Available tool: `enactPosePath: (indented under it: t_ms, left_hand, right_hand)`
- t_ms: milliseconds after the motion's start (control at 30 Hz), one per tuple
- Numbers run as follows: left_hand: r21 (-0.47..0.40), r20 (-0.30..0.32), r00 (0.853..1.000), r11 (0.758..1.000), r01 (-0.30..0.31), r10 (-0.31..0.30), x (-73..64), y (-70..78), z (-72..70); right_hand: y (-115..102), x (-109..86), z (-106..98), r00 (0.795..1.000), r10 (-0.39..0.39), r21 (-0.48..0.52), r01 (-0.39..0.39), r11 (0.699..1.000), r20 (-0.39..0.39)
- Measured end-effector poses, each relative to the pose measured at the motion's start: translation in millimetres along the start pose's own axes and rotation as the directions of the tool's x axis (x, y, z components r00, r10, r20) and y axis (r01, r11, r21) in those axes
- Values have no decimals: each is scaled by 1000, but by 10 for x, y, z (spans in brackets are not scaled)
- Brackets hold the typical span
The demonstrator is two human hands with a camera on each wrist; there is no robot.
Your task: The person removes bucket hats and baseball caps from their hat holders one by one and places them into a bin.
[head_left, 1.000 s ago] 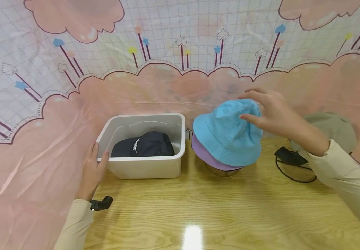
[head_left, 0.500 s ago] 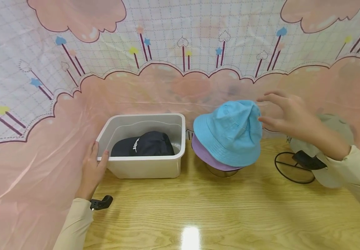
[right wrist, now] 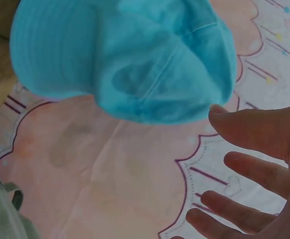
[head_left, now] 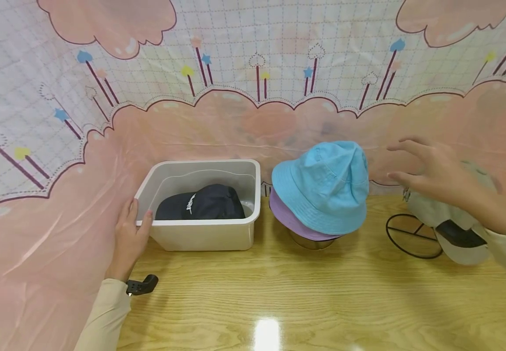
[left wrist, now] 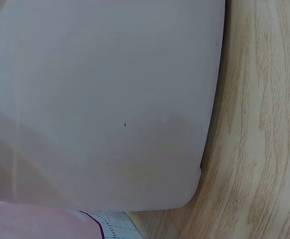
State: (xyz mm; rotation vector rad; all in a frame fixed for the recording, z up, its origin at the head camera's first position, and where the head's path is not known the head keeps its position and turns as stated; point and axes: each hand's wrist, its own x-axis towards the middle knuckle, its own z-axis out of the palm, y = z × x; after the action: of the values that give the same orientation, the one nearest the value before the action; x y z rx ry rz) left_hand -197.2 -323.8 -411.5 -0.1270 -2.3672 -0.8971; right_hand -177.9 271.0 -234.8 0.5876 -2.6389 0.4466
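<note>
1. Pale grey rectangular plastic bin (head_left: 204, 236): upright, open-topped, on wood-grain table (head_left: 218, 302); left hand (head_left: 129, 236) touches its near-left corner.
2. Black fabric cap with white lettering (head_left: 213, 202): inside bin, brim left.
3. Light-blue cotton bucket hat (head_left: 323, 187): crown up, creased, tilted, stacked on purple hat (head_left: 285, 216); right hand (head_left: 446, 175) apart from it, fingers spread.

The surface (head_left: 235, 292) is yellowish grained wood, a white glare (head_left: 267, 334) on its near part. Toward the left sits a pale bin (head_left: 200, 236). Mid-way stands a round base (head_left: 316, 248), mostly hidden under stacked hats (head_left: 323, 190). Rightward lies a black ring (head_left: 411, 233), a cap (head_left: 465, 252) just beside it.
</note>
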Motion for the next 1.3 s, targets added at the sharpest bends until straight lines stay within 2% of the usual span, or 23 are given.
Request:
enactPosePath:
  t_ms: [167,333,467,667,1033,1300]
  left_hand:
    - [4,0,1000,1000,0,0,1,-11,1]
    - [9,-3,1000,1000,7,-7,-2,-20,6]
    - [12,-7,1000,1000,16,-16,-4,-15,7]
    - [10,1,1000,1000,24,-24,-1,3,5]
    - [12,-6,1000,1000,22,-22,-21,-13,3]
    - [0,-16,1000,1000,6,-6,-5,1,8]
  right_hand:
    - [117,-72,-7,1000,11,-41,-11,999,-5]
    - [259,-131,7,1000,15,-11,-15,1000,-17]
    - [358,-193,-4,999,48,-30,-48,998,12]
    - [468,-304,-37,987,146,-69,-141,988,69]
    - [753,-395,-6,983,174,-83,-170,982,51]
    - [1022,-524,16,964,254,-59,-250,966,75]
